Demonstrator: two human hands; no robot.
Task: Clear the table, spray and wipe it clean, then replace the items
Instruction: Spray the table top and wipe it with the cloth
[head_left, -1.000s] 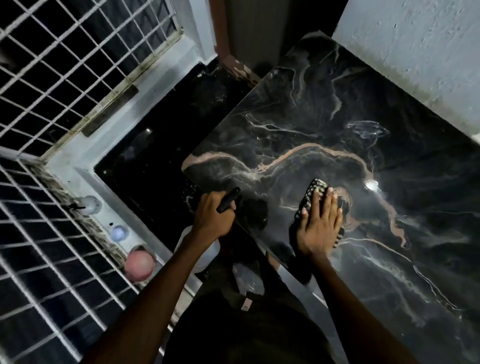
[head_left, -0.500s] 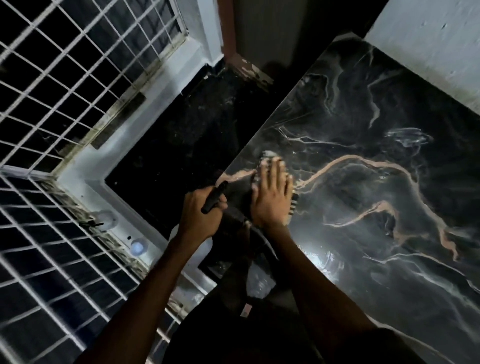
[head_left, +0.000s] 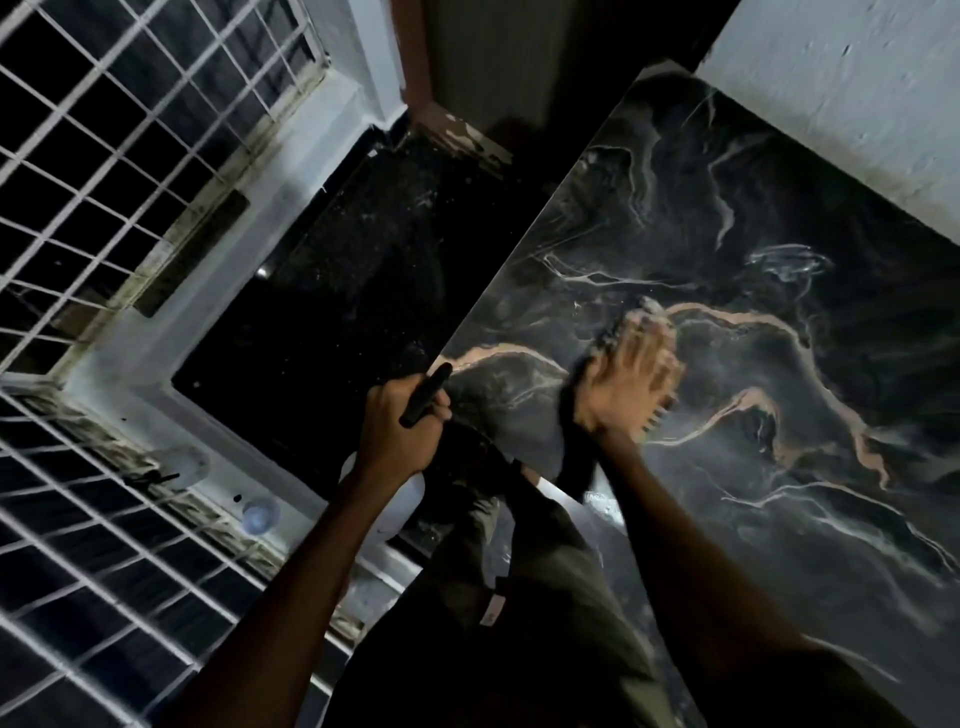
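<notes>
The right hand (head_left: 626, 384) lies flat, fingers straight, pressing a dark checked cloth (head_left: 605, 345) onto the marbled surface (head_left: 753, 364), a little in from its left edge and near the front corner. The left hand (head_left: 400, 423) is clenched round the black trigger head of a spray bottle (head_left: 423, 395), which hangs just off that left edge, over the dark floor (head_left: 337, 312).

The main risk, as I judge it, is the cloth: it is pinned only by a flat palm, so a fast stroke toward the left edge could carry it off the surface or let it bunch and slip out. The surface looks wet and glossy, so the hand itself may skid. The bottle is held beyond the edge; a bump of the knuckles against that edge could loosen the grip and drop it, or squeeze out a stray spray.

Much is hard to read. The right hand is smeared by motion blur, so the cloth's outline and the thumb are unclear. The bottle's body is mostly hidden behind the left wrist. The surface's right side is cut off, and dim light hides any remaining streaks.
</notes>
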